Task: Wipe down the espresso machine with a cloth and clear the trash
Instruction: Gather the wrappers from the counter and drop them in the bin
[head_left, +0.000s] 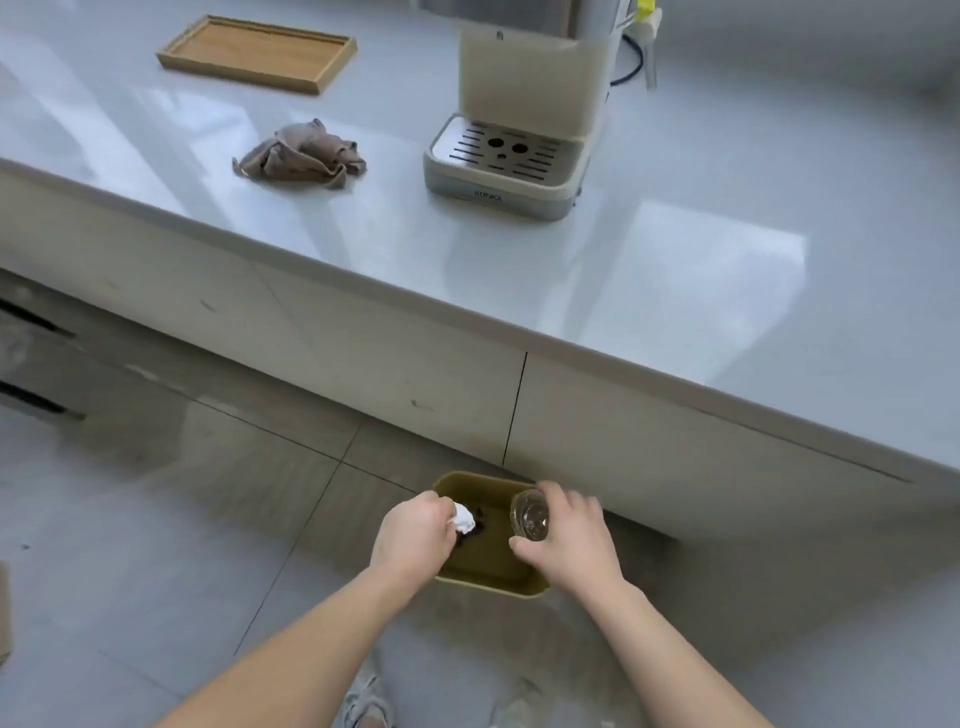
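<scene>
At six o'clock, over the olive plastic bin, the left hand pinches a crumpled white tissue; the right hand grips a clear glass. The crumpled brown cloth lies at eleven, the cream espresso machine at twelve.

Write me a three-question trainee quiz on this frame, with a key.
1. True or false: the brown cloth lies on the counter, left of the espresso machine, with no hand touching it.
2. What does the right hand hold over the bin? A) mug B) small clear glass C) sponge
3. Fill in: the left hand pinches a crumpled white ____ above the bin.

Key: 1 true; 2 B; 3 paper, the paper wad.
</scene>
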